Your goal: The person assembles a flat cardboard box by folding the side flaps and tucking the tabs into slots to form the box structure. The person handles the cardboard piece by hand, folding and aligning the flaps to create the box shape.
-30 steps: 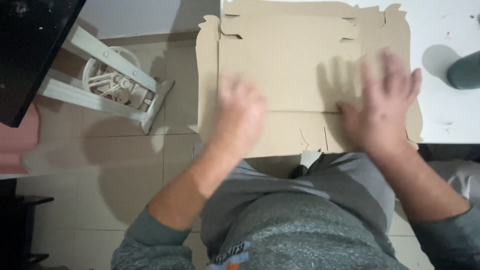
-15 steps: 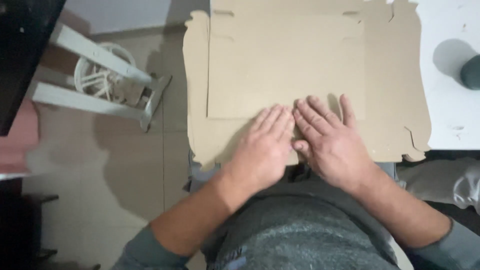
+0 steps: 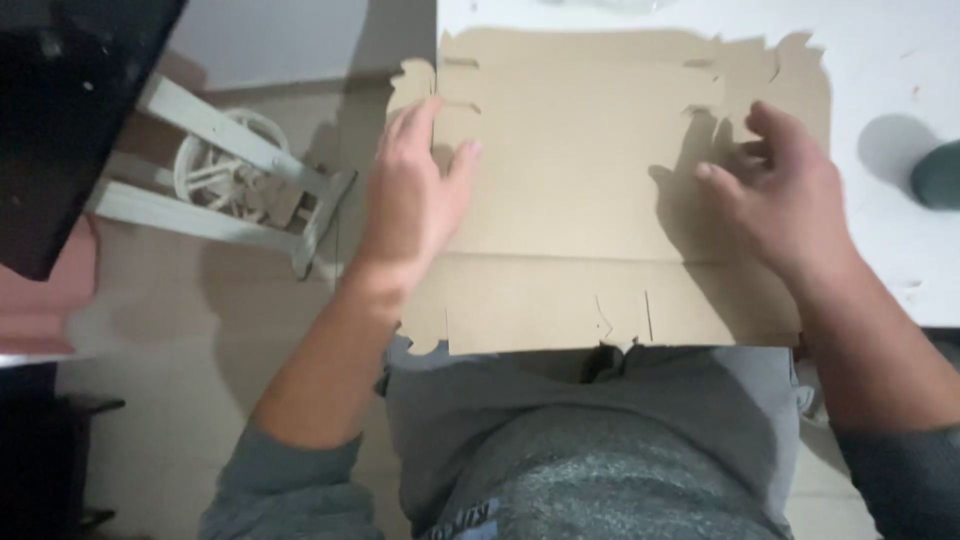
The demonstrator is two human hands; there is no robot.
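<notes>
- The white surface (image 3: 880, 250) fills the frame from 12 to 3 o'clock; its near edge runs past the person's lap.
- The flat cardboard blank (image 3: 580, 200) is the biggest loose thing. It lies unfolded on the surface at centre, its left side and near strip overhanging the edge toward the lap. It looks light and fairly stiff, with pre-cut slots and scored lines where it would bend easily. The notched tabs at the corners look easy to tear, so the plain side edges seem the safer places to take hold.
- The left hand (image 3: 410, 210) rests at 9 o'clock on the blank's left side, palm down, fingers spread and flat, pressing rather than gripping.
- The right hand (image 3: 790, 200) sits at 3 o'clock on the right edge, fingers loosely curled about the side flap, thumb pointing inward. Whether it truly pinches the flap I cannot tell.
- A pale frame with a round wire part (image 3: 230, 190) stands on the tiled floor at 9 o'clock.
- A dark rounded object (image 3: 938, 175) sits at the far right of the surface.
</notes>
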